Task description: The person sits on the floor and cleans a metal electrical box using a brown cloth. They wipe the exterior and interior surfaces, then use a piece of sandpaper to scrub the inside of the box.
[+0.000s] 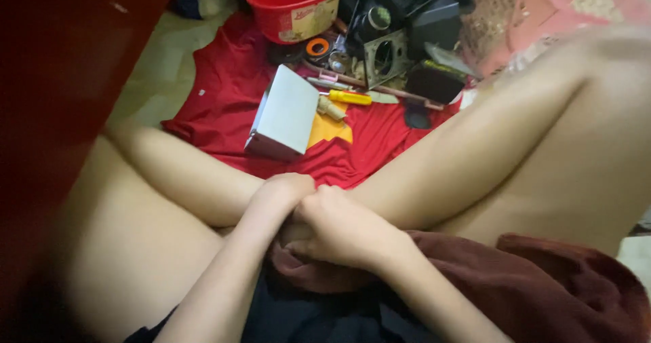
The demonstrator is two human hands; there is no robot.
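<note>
Sitting cross-legged on the floor, so the bare legs (515, 153) take up most of the frame, running from the lower left and right edges to a crossing point at the center. Next biggest is the red cloth (230, 92) spread out across the upper middle, with a dark maroon fabric (542, 282) bunched in the lower right. Both hands meet just below the middle of the frame: the left hand (281, 194) is curled into a loose fist, fingers together, and the right hand (339, 231) sits touching it, fingers folded in and pressed down on the edge of that maroon fabric. Can't really tell if either hand is actually gripping something small between them, it's hidden. Up top center there's a red plastic tub (295, 4), and right of it a messy pile of dark metal parts (400, 37). On the red cloth, just above the hands, a white box (285, 116) stands tilted on its edge. Right beside it is a yellow-handled screwdriver (349, 97), and a little roll of orange tape (317, 46) lies just under the tub.
</note>
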